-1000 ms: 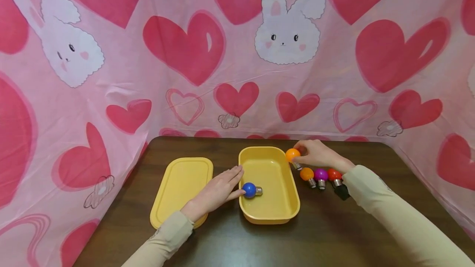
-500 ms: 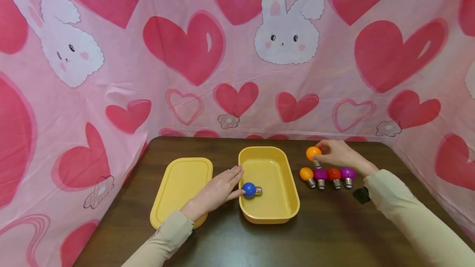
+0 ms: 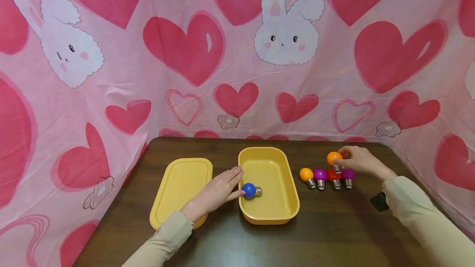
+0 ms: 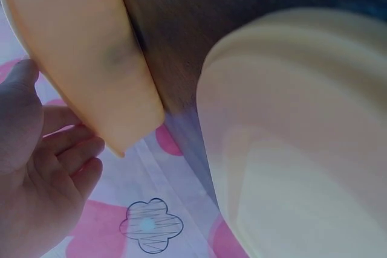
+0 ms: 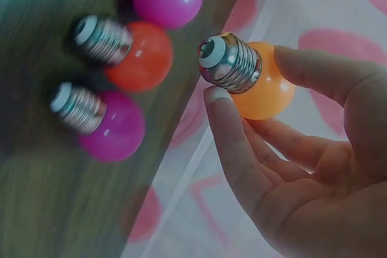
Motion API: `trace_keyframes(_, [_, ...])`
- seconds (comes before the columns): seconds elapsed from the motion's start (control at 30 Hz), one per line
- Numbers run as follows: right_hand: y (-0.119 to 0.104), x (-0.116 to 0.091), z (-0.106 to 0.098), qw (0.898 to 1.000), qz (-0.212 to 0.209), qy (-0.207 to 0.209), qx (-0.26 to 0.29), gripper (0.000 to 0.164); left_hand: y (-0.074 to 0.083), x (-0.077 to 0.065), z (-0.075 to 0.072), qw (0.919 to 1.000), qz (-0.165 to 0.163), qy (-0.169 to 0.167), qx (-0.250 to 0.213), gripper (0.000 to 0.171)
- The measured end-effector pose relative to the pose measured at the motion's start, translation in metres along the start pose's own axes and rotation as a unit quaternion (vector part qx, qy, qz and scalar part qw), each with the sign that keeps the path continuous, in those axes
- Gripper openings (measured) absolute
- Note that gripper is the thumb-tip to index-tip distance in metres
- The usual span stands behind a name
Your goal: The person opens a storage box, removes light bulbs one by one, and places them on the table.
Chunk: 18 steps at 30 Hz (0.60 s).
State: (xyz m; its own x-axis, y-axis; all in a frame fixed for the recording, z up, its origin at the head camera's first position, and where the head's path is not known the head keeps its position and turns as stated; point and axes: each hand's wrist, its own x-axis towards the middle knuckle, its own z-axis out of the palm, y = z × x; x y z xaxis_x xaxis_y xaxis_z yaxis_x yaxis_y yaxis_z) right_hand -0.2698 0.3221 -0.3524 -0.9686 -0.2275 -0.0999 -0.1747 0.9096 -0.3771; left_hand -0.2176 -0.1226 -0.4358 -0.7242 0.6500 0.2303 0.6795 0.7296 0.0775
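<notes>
My right hand (image 3: 363,162) pinches an orange light bulb (image 3: 334,158) by its globe, raised just behind the row on the table. In the right wrist view its metal screw base (image 5: 236,67) points away from my palm. The row holds another orange bulb (image 3: 306,174), a purple bulb (image 3: 320,174), a red bulb (image 3: 331,174) partly behind the held one, and a second purple bulb (image 3: 348,174). My left hand (image 3: 213,195) rests its extended fingers against the left rim of a yellow container (image 3: 269,182). Inside lies a blue bulb (image 3: 249,190), near my left thumb.
A flat yellow lid (image 3: 182,188) lies left of the container, partly under my left forearm. Brown wooden table (image 3: 308,238) spreads below everything. A pink cloth (image 3: 237,65) with hearts and rabbits hangs behind and at both sides.
My right hand has carried the orange bulb rightward, from beside the container's right rim to behind the red bulb. The right-hand purple bulb came into sight. My left hand has stayed put.
</notes>
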Motion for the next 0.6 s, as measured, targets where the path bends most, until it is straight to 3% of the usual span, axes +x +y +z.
trace_keyframes(0.6, [0.053, -0.013, -0.008, 0.999, 0.051, 0.000, 0.003, 0.058, 0.000, -0.001, 0.000, 1.0000, -0.002, -0.003, -0.004, 0.068])
